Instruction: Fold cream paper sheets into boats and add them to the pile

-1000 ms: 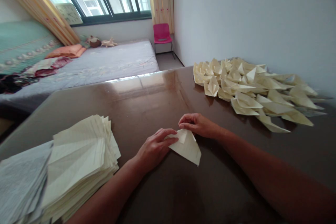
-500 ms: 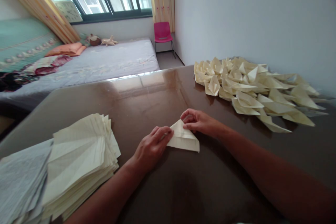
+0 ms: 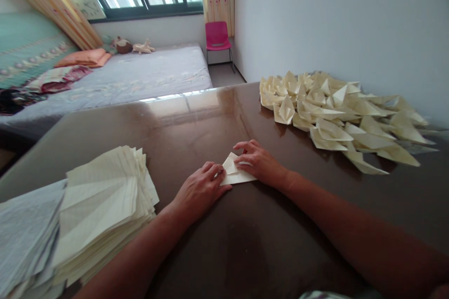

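Observation:
A small cream sheet of folded paper (image 3: pixel 235 176) lies on the brown table, its pointed corner away from me and a straight edge towards me. My left hand (image 3: pixel 200 186) grips its left side, fingertips on top and thumb along the near edge. On the right side, my right hand (image 3: pixel 262 162) lies over the paper, its fingers spread and touching the surface. The index finger of that hand reaches past the slanted edge. Parts of the paper's left and right ends are hidden under my fingers.
On the left stands a tall stack of cream paper sheets (image 3: pixel 101 210), beside a stack of greyish printed sheets (image 3: pixel 28 229). Many folded paper boats (image 3: pixel 329 112) crowd the table's far right, near the wall. Beyond the table are a bed (image 3: pixel 168 67) and a pink chair (image 3: pixel 217 37).
The folded paper's near edge now sits further away, and less of the sheet shows. My right hand has moved from the top corner onto its right side; my left thumb has come down along the edge.

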A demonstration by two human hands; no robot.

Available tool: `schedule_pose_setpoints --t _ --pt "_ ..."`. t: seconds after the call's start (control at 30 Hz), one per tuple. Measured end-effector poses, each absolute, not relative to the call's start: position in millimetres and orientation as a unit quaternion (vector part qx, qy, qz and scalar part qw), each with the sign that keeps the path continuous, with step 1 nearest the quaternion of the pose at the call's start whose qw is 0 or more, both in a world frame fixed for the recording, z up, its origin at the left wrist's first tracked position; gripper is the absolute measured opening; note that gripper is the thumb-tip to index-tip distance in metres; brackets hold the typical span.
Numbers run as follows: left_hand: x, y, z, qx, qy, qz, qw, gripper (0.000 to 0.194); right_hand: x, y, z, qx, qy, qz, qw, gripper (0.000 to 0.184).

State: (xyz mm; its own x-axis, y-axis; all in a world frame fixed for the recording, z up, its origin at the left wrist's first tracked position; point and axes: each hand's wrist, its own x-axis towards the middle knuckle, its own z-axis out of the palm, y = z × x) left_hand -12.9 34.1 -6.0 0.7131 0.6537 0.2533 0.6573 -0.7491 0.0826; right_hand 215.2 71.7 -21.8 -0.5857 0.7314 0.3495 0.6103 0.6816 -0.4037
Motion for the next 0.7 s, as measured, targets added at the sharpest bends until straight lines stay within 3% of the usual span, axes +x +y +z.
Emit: schedule_pose_setpoints --t 0.13,0.3,0.47,0.7 --pt "-13.4 34.5 -7.4 -0.925 -0.352 -0.139 0.000 0.028 221.9 65.2 -9.0 -0.349 -0.909 0.135 0.181 0.021" --pt "-12.8 32.4 -9.6 -0.931 -0.340 -0.130 0.037 0.036 224.6 54.6 8.3 -0.339 -0.931 0.095 0.095 0.050" --pt "-9.9 28.9 -9.8 -0.929 -0.323 -0.135 0.118 0.027 218.6 45.8 18.5 -0.346 -0.936 0.048 0.046 0.045" --pt "-9.5 27.6 -6.1 -0.931 -0.317 -0.126 0.127 0.041 214.0 43.8 17.1 -0.355 -0.934 0.030 0.041 0.045"
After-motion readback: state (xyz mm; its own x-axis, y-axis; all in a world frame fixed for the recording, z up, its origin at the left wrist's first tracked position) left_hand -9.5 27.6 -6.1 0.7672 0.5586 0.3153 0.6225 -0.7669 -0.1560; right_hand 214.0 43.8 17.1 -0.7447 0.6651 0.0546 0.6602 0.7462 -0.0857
